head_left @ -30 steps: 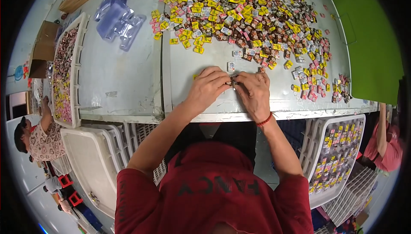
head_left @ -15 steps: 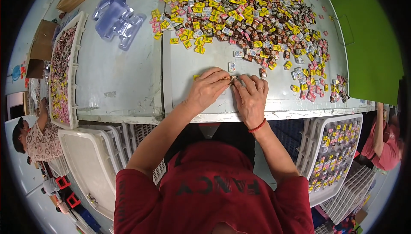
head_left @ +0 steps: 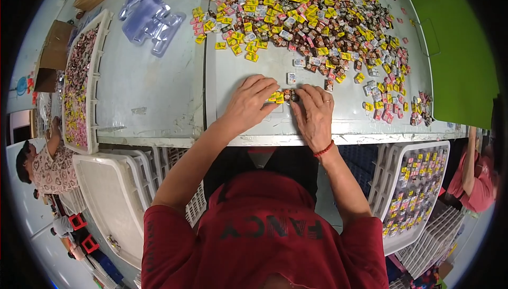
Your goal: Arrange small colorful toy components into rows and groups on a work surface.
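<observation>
A short row of small boxes lies on the pale tabletop between my hands: yellow boxes (head_left: 275, 97) at the left, a brown box (head_left: 287, 95) in the middle and a dark box (head_left: 294, 96) at the right. My left hand (head_left: 247, 103) is curled with its fingertips and thumb around the left end, on the yellow boxes. My right hand (head_left: 314, 113) closes its thumb and index finger on the dark box at the other end. Just beyond the row sits a white box (head_left: 291, 78), apart from both hands. A brown-and-white box (head_left: 329, 85) lies near my right fingers.
A big heap of mixed small boxes (head_left: 301, 19) covers the far table. Clear plastic trays (head_left: 151, 24) lie at far left. White crates stand below the edge: a bare one (head_left: 103, 199) left, a filled one (head_left: 386, 236) right. Other people (head_left: 50, 170) work at both sides.
My hands have drawn apart slightly, the left one moving left. The yellow, brown and dark boxes between them now show more plainly. The whole view has shifted a little.
</observation>
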`<action>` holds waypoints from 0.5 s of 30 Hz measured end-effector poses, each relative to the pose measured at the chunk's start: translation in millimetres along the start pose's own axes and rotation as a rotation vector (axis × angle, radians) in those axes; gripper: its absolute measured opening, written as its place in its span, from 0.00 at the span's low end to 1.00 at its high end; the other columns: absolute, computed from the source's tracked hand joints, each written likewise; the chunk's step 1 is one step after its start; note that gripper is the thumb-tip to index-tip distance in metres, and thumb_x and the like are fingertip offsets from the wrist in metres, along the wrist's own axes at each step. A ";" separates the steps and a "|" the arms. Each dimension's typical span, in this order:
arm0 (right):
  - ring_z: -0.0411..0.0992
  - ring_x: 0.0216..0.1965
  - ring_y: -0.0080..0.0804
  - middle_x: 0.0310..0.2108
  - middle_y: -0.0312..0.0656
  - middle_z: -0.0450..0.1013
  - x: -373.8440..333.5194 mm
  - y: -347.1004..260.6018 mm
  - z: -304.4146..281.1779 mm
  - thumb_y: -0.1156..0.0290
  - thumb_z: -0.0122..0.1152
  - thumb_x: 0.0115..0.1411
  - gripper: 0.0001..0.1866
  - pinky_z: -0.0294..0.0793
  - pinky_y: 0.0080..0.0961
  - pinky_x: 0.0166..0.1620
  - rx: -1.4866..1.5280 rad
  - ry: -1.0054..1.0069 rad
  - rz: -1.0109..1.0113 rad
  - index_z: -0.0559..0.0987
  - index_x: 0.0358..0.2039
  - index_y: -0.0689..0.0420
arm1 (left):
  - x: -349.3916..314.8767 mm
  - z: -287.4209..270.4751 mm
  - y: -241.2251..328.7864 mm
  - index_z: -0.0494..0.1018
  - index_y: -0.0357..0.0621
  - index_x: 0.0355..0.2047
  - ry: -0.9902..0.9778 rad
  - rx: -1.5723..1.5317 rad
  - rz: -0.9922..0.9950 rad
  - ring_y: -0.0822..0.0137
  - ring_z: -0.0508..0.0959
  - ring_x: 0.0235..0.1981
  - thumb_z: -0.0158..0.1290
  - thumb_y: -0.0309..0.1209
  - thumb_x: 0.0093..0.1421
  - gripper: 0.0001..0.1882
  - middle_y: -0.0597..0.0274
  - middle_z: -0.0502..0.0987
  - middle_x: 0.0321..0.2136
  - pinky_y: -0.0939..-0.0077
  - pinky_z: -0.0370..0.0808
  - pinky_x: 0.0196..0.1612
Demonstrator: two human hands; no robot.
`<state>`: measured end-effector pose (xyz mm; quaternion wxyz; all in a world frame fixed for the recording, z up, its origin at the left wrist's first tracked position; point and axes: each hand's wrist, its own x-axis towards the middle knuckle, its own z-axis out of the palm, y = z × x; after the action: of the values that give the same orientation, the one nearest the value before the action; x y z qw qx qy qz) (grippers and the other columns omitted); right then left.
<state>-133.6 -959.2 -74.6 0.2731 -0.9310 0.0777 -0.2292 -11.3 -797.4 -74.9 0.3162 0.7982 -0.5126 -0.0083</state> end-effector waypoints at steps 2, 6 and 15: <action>0.66 0.49 0.45 0.48 0.43 0.72 -1.8 -1.2 1.1 0.74 0.65 0.53 0.17 0.62 0.38 0.54 -0.015 0.007 -0.010 0.77 0.45 0.59 | -1.7 4.7 -0.5 0.75 0.40 0.42 0.015 -0.001 -0.006 0.57 0.70 0.50 0.62 0.30 0.48 0.20 0.59 0.74 0.46 0.65 0.68 0.54; 0.67 0.49 0.45 0.47 0.45 0.72 -5.9 -1.1 0.9 0.75 0.65 0.52 0.18 0.63 0.38 0.54 -0.046 0.024 -0.013 0.77 0.45 0.59 | 0.0 5.9 1.5 0.75 0.40 0.41 0.050 -0.046 -0.019 0.57 0.71 0.48 0.62 0.29 0.48 0.19 0.60 0.75 0.44 0.64 0.69 0.52; 0.70 0.43 0.42 0.39 0.44 0.74 -0.8 41.5 -38.2 0.78 0.64 0.52 0.15 0.66 0.36 0.48 -0.197 0.167 0.099 0.78 0.42 0.57 | 47.2 -2.0 0.5 0.75 0.40 0.36 0.020 -0.096 -0.034 0.53 0.75 0.41 0.61 0.29 0.50 0.13 0.56 0.76 0.37 0.64 0.72 0.46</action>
<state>-153.1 -1011.9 -69.1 0.1841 -0.9260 0.1683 -0.2835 11.3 -835.4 -58.4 0.3593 0.7906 -0.4949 -0.0303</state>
